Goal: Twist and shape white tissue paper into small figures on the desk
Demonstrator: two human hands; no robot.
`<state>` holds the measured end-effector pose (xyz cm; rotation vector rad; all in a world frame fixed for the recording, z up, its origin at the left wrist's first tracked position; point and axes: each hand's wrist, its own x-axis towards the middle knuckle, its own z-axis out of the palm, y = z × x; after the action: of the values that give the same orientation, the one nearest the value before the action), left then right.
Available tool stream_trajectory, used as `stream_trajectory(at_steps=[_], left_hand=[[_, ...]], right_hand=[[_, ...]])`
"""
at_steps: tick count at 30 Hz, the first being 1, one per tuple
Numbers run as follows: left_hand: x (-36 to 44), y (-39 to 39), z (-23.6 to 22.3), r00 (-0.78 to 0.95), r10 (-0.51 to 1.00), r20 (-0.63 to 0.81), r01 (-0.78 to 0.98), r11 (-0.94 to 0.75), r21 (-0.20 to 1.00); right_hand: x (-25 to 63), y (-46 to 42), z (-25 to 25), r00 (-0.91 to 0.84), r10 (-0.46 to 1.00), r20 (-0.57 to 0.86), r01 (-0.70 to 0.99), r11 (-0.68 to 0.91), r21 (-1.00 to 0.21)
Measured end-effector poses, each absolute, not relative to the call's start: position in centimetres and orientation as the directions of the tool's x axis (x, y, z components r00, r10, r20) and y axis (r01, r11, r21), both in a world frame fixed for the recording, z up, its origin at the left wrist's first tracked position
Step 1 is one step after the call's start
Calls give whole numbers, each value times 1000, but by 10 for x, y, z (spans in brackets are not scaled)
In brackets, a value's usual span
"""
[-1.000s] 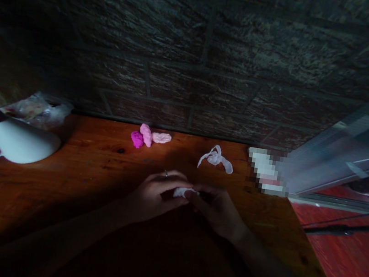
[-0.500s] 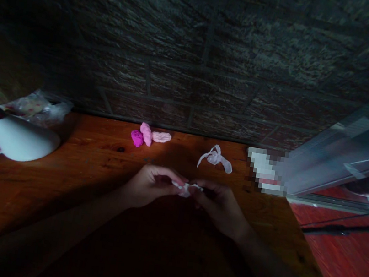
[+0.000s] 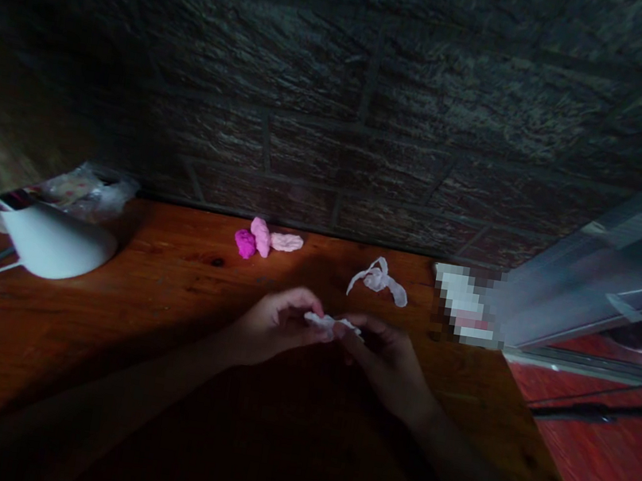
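Between my two hands is a small white crumpled piece [image 3: 321, 324]; whether it is tissue or soft clay I cannot tell. My left hand [image 3: 278, 322] pinches its left end, with the fingers curled over the thumb. At the other end, my right hand [image 3: 384, 358] grips it between thumb and fingers. Beyond my hands, a twisted white strip [image 3: 376, 278] lies loosely looped on the wood. Farther left sit three touching clay-like lumps: a magenta one [image 3: 244, 243], a pink one [image 3: 260, 237] and a pale pink one [image 3: 287, 243].
A white lamp-like object [image 3: 58, 243] and a clear plastic bag [image 3: 90, 190] stand at the left of the wooden table [image 3: 172, 266]. A dark brick wall [image 3: 318, 95] rises behind. At the right are a blurred-out white item [image 3: 463, 298] and a translucent panel [image 3: 587, 272].
The fingers of my left hand, earlier laid over the white piece, have drawn back and curled, so more of it shows. My right hand keeps its grip. The whole view has shifted slightly.
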<state>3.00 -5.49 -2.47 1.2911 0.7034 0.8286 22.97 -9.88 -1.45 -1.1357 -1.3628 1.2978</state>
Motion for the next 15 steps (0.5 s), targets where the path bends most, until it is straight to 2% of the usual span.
stream_trajectory(at_steps=[3, 11, 15], left_hand=[[30, -57, -28, 533, 846, -20, -50, 54, 997], [27, -58, -33, 506, 853, 126, 92, -199, 976], [27, -59, -27, 492, 857, 150, 117, -236, 965]], right_hand=[[230, -100, -15, -164, 986, 38, 91, 53, -994], [232, -101, -20, -234, 962, 142, 330, 216, -919], [233, -101, -18, -255, 958, 135, 389, 229, -892]])
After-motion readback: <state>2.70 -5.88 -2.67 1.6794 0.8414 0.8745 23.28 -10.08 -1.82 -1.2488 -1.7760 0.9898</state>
